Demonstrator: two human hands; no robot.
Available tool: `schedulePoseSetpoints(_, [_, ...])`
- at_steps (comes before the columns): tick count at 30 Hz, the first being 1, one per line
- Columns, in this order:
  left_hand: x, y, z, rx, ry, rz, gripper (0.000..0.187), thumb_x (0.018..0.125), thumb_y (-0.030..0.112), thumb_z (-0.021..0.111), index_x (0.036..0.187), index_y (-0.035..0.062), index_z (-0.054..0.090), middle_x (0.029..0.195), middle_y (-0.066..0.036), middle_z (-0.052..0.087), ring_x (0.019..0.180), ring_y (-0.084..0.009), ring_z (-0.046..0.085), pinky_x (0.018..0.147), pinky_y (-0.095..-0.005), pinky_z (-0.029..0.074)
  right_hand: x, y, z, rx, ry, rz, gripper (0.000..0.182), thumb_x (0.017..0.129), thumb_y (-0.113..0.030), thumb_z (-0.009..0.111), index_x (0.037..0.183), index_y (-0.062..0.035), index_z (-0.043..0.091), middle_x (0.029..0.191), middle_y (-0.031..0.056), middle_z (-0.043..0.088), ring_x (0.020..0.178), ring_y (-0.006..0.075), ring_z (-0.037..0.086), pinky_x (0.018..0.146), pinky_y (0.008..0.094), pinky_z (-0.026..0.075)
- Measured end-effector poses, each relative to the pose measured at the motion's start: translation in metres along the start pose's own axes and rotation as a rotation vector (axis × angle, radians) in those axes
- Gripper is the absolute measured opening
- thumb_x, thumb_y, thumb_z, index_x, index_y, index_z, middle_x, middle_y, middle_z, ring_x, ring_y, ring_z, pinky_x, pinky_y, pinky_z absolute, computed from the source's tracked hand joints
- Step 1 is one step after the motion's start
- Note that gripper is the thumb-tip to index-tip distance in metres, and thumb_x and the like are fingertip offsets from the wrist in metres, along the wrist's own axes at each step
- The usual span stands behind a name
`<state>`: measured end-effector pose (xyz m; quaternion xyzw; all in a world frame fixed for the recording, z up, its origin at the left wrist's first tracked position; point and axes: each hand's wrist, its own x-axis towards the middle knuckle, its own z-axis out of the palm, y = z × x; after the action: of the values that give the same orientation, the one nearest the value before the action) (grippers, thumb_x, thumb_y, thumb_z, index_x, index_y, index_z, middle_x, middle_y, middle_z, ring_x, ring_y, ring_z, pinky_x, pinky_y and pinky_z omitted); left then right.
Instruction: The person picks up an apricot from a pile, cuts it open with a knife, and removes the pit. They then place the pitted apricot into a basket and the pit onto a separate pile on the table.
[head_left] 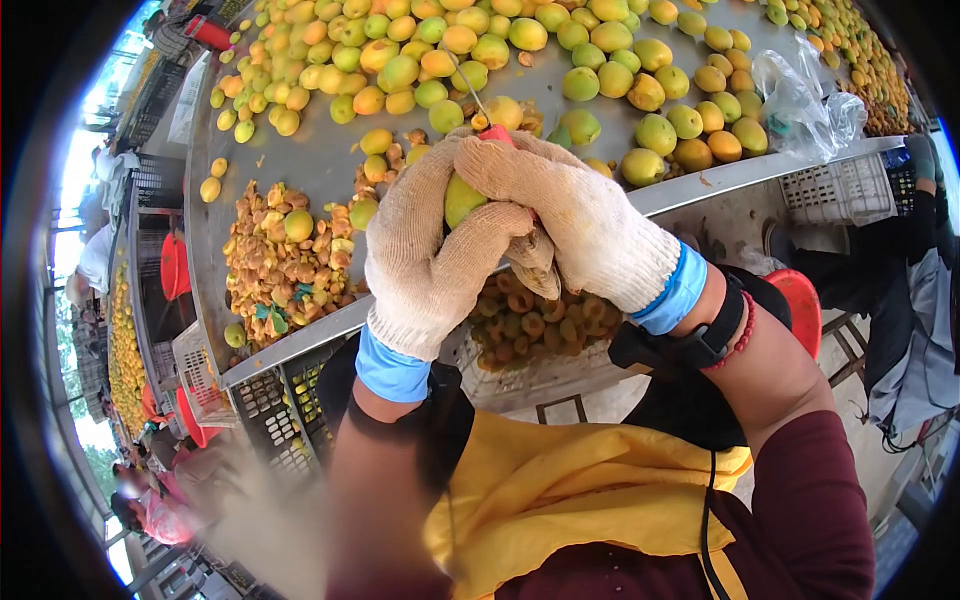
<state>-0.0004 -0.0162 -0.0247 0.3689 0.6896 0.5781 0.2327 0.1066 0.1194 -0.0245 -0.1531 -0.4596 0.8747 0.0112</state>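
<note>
Both hands wear cream knit gloves with blue cuffs and meet over the near edge of the metal table (655, 199). My left hand (425, 240) is wrapped round a green-yellow apricot (463, 201), part of which shows between the gloved fingers. Closed against it from the other side, my right hand (565, 205) grips a tool with a red handle (496, 134). A thin metal rod (468, 83) sticks out from the handle, pointing away over the table. Most of the handle is hidden in the glove. Directly beneath the hands, a white crate (520, 388) holds halved apricots (535, 325).
Whole apricots (380, 60) cover the far table. A heap of brown-orange scraps (285, 255) lies to the left. A clear plastic bag (805, 100) sits at the right edge. Black crates (270, 415) stand below left; a red stool (797, 305) is beside my right arm.
</note>
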Motion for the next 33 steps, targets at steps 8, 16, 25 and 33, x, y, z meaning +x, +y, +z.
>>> schedulePoseSetpoints(8, [0.008, -0.024, -0.001, 0.673, 0.142, 0.554, 0.042, 0.092, 0.019, 0.071, 0.126, -0.0038, 0.067, 0.104, -0.012, 0.071, 0.087, -0.0161, 0.068, 0.08, -0.0292, 0.056, 0.002, 0.01, 0.006, 0.102, 0.042, -0.071, 0.04, 0.098, -0.046, 0.065, 0.097, -0.0061, 0.063, 0.065, 0.0056, 0.06, 0.045, 0.0115, 0.052, 0.038, 0.0254, 0.039])
schedulePoseSetpoints(16, [0.007, -0.012, -0.003, -0.457, 0.064, -0.169, 0.042, 0.106, 0.038, 0.053, 0.112, -0.002, 0.065, 0.087, -0.007, 0.068, 0.066, -0.0144, 0.065, 0.058, -0.0256, 0.051, -0.004, -0.018, 0.008, -0.389, 0.275, -0.143, 0.044, 0.089, -0.047, 0.074, 0.102, -0.0061, 0.067, 0.077, 0.0071, 0.069, 0.058, 0.0161, 0.064, 0.05, 0.0296, 0.05])
schedulePoseSetpoints(25, [0.004, -0.008, -0.004, -0.216, -0.006, -0.194, 0.039, 0.11, 0.036, 0.047, 0.114, 0.0004, 0.064, 0.075, -0.005, 0.062, 0.049, -0.0111, 0.055, 0.044, -0.0237, 0.041, 0.007, -0.005, -0.001, -0.692, 0.161, -0.34, 0.05, 0.087, -0.049, 0.079, 0.105, -0.0042, 0.066, 0.081, 0.0098, 0.071, 0.074, 0.0194, 0.07, 0.071, 0.0333, 0.057])
schedulePoseSetpoints(33, [-0.002, -0.015, 0.0, -0.347, 0.083, -0.281, 0.047, 0.11, 0.041, 0.048, 0.125, -0.0008, 0.064, 0.078, -0.004, 0.065, 0.053, -0.0089, 0.056, 0.045, -0.0217, 0.04, 0.014, 0.01, 0.007, -0.325, 0.173, -0.263, 0.035, 0.094, -0.037, 0.074, 0.098, -0.0027, 0.067, 0.069, 0.0036, 0.066, 0.052, 0.0078, 0.057, 0.047, 0.0247, 0.046])
